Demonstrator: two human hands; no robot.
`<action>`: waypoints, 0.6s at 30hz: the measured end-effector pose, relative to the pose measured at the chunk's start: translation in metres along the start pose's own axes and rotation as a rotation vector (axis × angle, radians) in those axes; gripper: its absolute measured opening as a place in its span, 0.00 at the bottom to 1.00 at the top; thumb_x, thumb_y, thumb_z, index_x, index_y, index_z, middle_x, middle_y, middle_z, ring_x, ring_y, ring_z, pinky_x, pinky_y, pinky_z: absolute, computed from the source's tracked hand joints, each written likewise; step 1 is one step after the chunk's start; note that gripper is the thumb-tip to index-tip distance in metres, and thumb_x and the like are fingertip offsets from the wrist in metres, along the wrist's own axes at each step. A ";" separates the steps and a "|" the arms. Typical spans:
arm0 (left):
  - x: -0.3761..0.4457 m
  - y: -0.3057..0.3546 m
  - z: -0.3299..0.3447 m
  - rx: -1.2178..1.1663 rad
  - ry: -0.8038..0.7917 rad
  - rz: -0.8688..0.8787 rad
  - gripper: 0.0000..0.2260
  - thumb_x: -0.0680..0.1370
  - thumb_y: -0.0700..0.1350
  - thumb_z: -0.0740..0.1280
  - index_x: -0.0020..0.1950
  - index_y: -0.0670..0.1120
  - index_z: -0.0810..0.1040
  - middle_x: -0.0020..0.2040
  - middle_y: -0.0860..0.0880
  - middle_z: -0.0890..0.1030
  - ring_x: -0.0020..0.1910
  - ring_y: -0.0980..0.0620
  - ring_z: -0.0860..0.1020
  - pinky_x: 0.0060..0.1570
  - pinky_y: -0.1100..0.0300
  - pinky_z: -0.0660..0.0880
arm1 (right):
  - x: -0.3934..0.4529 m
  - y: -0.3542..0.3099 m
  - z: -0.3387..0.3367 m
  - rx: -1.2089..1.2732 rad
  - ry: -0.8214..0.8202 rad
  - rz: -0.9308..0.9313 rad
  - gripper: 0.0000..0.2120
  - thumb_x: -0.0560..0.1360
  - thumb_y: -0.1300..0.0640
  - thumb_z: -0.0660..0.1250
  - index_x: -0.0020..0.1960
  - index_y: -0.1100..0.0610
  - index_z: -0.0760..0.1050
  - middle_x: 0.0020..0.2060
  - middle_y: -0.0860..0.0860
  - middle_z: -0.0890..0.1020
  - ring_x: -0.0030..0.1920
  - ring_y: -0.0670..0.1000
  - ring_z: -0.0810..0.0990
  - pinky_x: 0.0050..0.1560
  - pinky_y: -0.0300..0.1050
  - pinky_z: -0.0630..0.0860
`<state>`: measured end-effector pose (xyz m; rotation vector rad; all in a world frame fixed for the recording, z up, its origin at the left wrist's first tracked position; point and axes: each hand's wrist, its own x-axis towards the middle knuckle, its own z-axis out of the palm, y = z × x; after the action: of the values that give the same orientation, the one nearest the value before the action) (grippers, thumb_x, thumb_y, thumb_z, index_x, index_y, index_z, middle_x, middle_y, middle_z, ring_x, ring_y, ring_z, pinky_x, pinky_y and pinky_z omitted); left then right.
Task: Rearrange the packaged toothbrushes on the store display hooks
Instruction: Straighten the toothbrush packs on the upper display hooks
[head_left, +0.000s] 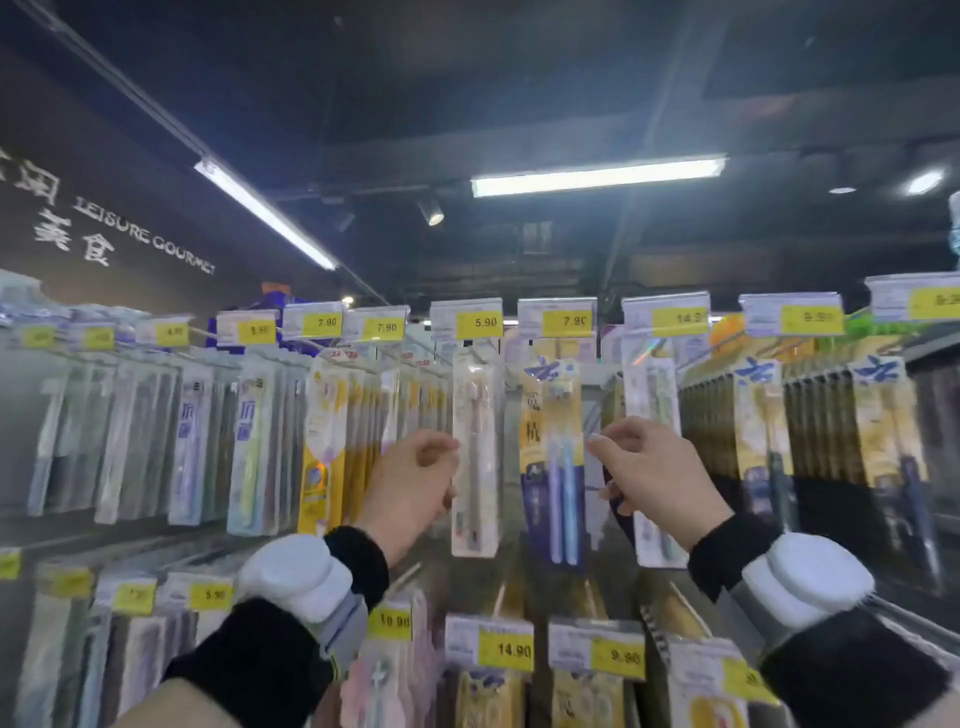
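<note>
left hand (415, 480) curled at the edge of a pale toothbrush pack (475, 457), right hand (644, 473) fingers pinched beside the blue pack (553, 467), can't tell if either's actually gripping

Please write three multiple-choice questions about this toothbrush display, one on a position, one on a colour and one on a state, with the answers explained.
1. Where is the left hand?
A. At the left edge of the pale pack with the pinkish brush
B. On a price tag of the lower row
C. Down at the person's side

2. What colour are the price labels, such as the 5.90 tag?
A. Red
B. Yellow
C. Green

3. How is the right hand engaged?
A. Flat and open, clear of the display
B. Fingers pinched at the right edge of the yellow-and-blue pack
C. Gripping a ceiling light

Answers: 1 A, its curled fingers meet that pack's left edge. 2 B, every tag bears a yellow patch with the price. 3 B, thumb and fingers close together against that pack's edge.
</note>
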<state>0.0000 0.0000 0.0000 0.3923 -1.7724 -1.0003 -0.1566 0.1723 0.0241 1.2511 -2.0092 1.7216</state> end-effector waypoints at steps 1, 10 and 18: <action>0.000 0.000 0.001 0.029 0.026 0.030 0.08 0.81 0.45 0.64 0.59 0.51 0.78 0.46 0.50 0.83 0.35 0.54 0.79 0.28 0.68 0.74 | 0.000 -0.002 0.000 -0.064 0.026 -0.015 0.15 0.80 0.48 0.66 0.61 0.56 0.76 0.47 0.50 0.84 0.37 0.53 0.86 0.28 0.40 0.79; 0.051 -0.017 0.018 0.040 0.088 0.219 0.17 0.82 0.47 0.63 0.71 0.53 0.70 0.62 0.55 0.76 0.56 0.60 0.75 0.47 0.71 0.69 | 0.034 -0.002 0.030 -0.205 0.109 -0.046 0.17 0.77 0.43 0.68 0.59 0.52 0.73 0.48 0.47 0.82 0.36 0.51 0.84 0.37 0.47 0.80; 0.057 -0.006 0.027 -0.117 0.130 0.161 0.04 0.82 0.47 0.63 0.55 0.52 0.77 0.50 0.56 0.80 0.49 0.61 0.77 0.45 0.67 0.70 | 0.041 0.002 0.020 -0.059 0.055 -0.081 0.06 0.80 0.51 0.68 0.49 0.52 0.80 0.35 0.47 0.81 0.31 0.46 0.77 0.30 0.33 0.71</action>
<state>-0.0494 -0.0296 0.0271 0.2326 -1.5937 -0.9375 -0.1763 0.1354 0.0431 1.2345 -1.9362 1.6298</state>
